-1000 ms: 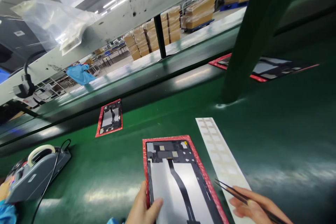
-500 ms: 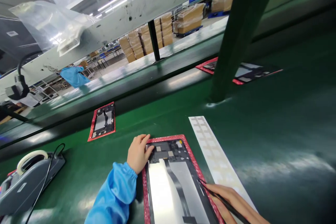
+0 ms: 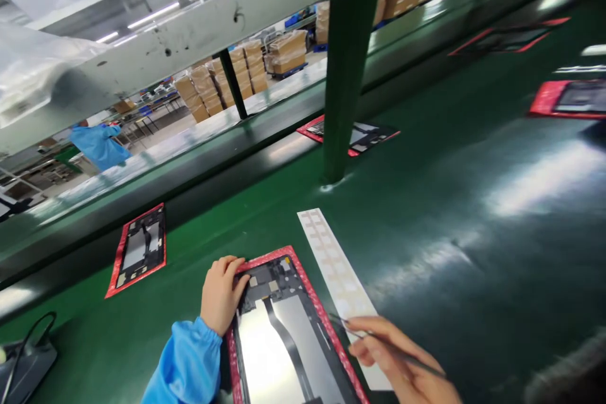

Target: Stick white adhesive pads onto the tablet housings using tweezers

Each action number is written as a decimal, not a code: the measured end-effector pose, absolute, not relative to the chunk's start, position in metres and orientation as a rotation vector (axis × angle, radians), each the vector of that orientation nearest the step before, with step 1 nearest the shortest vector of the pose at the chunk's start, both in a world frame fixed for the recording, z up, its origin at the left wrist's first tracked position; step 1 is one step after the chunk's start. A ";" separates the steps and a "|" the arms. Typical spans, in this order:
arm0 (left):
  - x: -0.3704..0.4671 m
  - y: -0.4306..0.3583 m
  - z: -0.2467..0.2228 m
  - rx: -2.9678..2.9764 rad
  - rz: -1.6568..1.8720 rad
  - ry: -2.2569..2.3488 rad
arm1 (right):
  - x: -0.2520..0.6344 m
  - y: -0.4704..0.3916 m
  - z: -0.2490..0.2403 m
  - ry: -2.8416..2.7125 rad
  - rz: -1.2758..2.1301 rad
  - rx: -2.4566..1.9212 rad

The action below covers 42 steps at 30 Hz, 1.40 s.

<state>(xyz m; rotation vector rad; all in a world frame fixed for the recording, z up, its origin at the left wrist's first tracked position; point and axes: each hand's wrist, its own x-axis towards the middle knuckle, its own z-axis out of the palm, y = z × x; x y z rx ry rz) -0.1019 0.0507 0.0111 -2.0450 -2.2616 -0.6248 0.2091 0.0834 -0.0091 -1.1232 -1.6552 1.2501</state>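
Observation:
In front of me on the green bench lies an opened tablet [image 3: 307,322] with its inner side up, showing silver panels and a dark ribbon cable. A red bubble-wrap sheet [image 3: 349,363] lies beneath it and shows around its edges. My left hand [image 3: 221,290] grips the tablet's upper left corner, with the thumb on its inner side. My right hand [image 3: 392,353] is closed on dark tweezers [image 3: 398,351], whose tips hover by the tablet's right edge. Partly under that hand is a white strip of pale stickers [image 3: 334,259].
Another tablet on red wrap [image 3: 142,243] lies at the left, and more tablets [image 3: 369,136] lie behind and right. A green post [image 3: 343,88] rises from the bench. A grey tape dispenser [image 3: 33,360] is at the lower left. In the background, a person in blue [image 3: 99,145] stands near stacked cartons.
My view has turned to the right, so things sit further left. The tweezers have moved off the tablet's right side towards the sticker strip. My left hand keeps its place.

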 end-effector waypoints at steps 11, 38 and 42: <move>0.023 0.059 0.007 -2.719 -0.430 -1.572 | 0.234 0.118 -0.012 -1.420 1.366 -1.301; 0.020 0.054 0.020 -2.688 -0.497 -1.432 | 0.256 0.116 0.004 -1.364 1.369 -1.377; 0.040 0.048 0.020 -2.787 -0.571 -1.186 | 0.259 0.102 0.005 -1.431 1.385 -1.410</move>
